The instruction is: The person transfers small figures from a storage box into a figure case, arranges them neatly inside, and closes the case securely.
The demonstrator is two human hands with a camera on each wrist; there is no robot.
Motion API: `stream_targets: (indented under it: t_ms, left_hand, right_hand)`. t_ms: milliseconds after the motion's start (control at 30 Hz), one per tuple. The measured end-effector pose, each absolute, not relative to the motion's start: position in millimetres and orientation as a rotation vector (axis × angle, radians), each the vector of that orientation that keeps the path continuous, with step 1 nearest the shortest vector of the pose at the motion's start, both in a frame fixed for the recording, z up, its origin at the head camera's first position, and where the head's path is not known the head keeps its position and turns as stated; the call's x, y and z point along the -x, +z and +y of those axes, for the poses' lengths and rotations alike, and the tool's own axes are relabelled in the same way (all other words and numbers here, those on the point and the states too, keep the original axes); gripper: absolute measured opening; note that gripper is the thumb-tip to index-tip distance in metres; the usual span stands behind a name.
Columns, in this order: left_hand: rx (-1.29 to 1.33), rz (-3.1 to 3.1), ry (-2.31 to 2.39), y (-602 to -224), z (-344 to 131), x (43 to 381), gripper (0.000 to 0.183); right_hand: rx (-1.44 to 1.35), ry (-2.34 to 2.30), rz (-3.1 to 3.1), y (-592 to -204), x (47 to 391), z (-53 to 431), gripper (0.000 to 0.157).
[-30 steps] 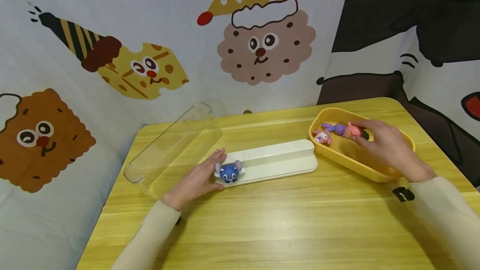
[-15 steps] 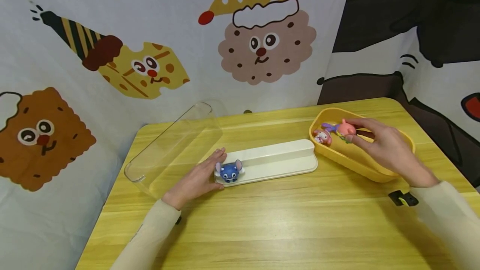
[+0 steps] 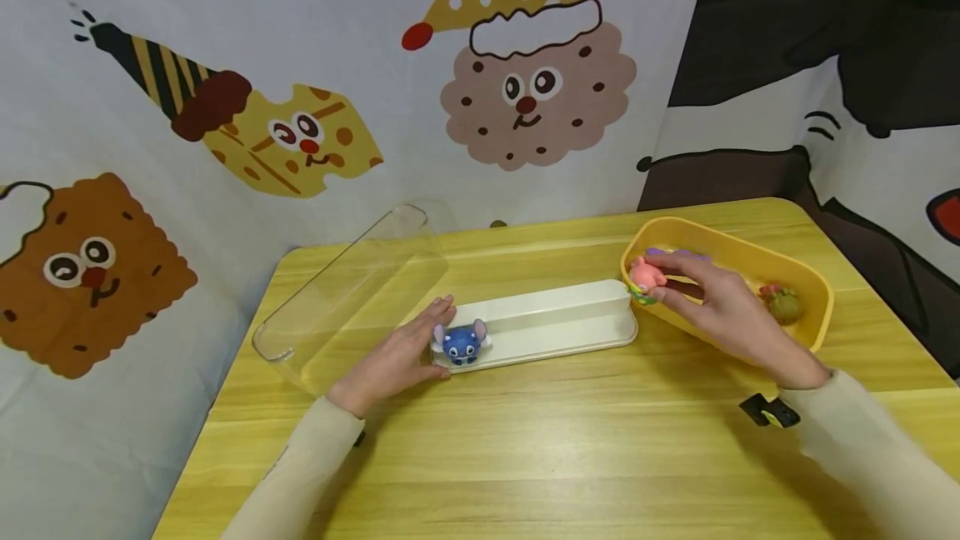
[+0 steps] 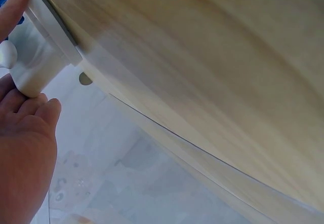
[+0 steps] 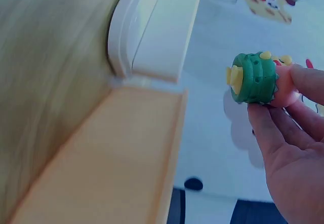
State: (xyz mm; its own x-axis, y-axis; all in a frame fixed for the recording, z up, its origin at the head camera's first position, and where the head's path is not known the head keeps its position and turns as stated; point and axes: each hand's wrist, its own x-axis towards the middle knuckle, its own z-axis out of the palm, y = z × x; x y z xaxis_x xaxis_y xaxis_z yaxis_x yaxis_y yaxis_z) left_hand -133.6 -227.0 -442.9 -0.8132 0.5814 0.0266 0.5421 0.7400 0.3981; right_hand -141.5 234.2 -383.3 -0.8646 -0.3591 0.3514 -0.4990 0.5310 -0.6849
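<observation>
My right hand [image 3: 723, 307] pinches a small toy figure [image 3: 645, 275] with a pink head, over the left rim of the yellow tray [image 3: 750, 346]. In the right wrist view the figure [image 5: 255, 78] shows a green body and yellow feet, and sits between thumb and fingertips. My left hand [image 3: 393, 357] grips the left end of a white stepped stand [image 3: 547, 336], thumb at the front and fingers behind. A blue big-eared figurine [image 3: 461, 343] stands on the stand's lower step beside that hand. The left wrist view shows the fingers against the stand's end [image 4: 38, 77].
A clear plastic cover [image 3: 352, 294] lies behind the left hand on the wooden table [image 3: 525, 457]. Inside the yellow tray are a greenish-brown figure [image 3: 783, 305] and a purple one, mostly hidden by my right hand. A cartoon-print cloth [image 3: 337, 23] hangs behind the table.
My right hand has lifted the pink-headed figure from among the toys and carried it left to the tray's rim. My left hand stays on the stand.
</observation>
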Motion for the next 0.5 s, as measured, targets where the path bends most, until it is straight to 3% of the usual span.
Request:
stream_targets:
  t_ms: [500]
  left_hand:
    - [-0.942, 2.835, 0.585, -443, -226, 135, 0.096]
  right_hand:
    - [-1.009, 1.455, -2.506, -401, 145, 190, 0.042]
